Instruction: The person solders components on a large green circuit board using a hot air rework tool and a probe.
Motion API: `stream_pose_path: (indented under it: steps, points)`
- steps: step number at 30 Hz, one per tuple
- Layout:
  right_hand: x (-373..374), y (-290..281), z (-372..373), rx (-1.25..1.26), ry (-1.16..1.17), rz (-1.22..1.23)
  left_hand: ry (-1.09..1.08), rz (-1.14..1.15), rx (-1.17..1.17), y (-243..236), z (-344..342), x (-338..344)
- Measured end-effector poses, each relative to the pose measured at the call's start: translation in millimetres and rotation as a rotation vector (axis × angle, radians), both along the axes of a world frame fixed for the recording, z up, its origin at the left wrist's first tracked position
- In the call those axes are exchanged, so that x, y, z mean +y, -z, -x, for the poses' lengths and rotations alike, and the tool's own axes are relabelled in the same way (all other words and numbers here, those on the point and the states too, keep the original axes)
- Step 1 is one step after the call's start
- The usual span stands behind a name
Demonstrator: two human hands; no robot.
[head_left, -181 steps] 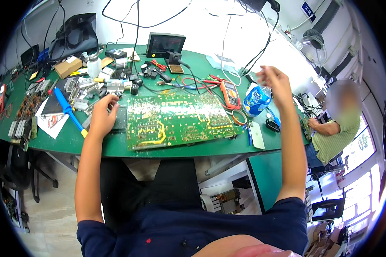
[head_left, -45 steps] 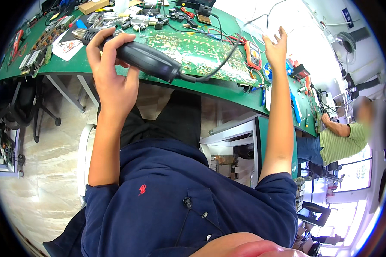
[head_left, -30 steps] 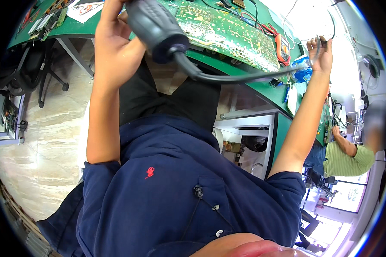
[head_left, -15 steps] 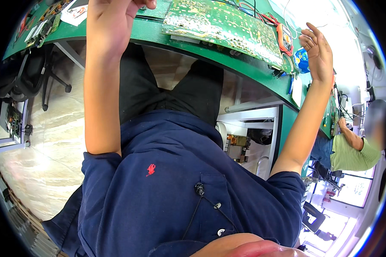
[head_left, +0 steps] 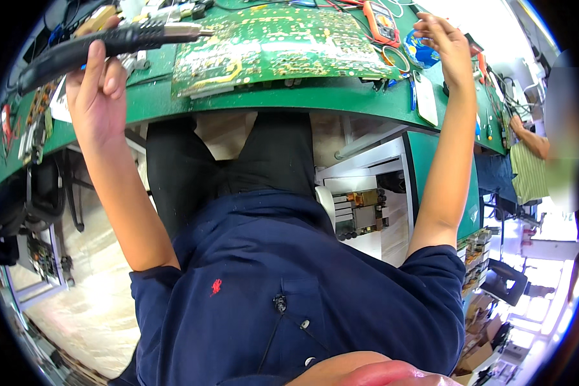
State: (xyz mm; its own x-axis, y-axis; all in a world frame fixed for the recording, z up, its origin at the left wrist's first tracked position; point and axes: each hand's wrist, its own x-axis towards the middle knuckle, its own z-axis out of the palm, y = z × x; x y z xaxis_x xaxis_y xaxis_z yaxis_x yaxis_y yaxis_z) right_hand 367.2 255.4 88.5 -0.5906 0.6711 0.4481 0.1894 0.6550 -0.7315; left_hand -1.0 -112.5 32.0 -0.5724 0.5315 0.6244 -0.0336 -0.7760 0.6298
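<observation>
My left hand [head_left: 100, 96] is raised at the upper left and grips a black hand-held tool [head_left: 71, 50] by its handle. The tool's metal nozzle [head_left: 181, 29] points right, just over the left edge of a large green circuit board [head_left: 270, 45] lying on the green workbench [head_left: 289, 103]. My right hand [head_left: 445, 44] is held up at the upper right with its fingers apart and nothing in it. It hovers beside an orange multimeter [head_left: 381, 13] and a blue roll [head_left: 422, 55].
Small parts and boards crowd the bench's left end [head_left: 32, 122]. A white drawer unit [head_left: 367, 193] stands under the bench. My dark blue shirt [head_left: 289, 296] fills the lower view. Another person in a green striped shirt [head_left: 527, 167] works at the right.
My left hand lifted the black tool off the bench, swung it close past the camera, and now holds it level over the board's left edge. My right hand stayed raised at the right.
</observation>
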Motion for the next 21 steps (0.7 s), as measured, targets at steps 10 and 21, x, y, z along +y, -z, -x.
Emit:
stream_pose_path:
  steps: [10,21]
  points:
    - [31.6,77.3,22.1,-0.505,0.130,-0.313,0.065,0.005,-0.185,39.1,75.3,30.9]
    - [69.1,116.6,22.2,-0.603,0.156,-0.428,0.009,0.025,-0.339,67.0,74.1,46.5]
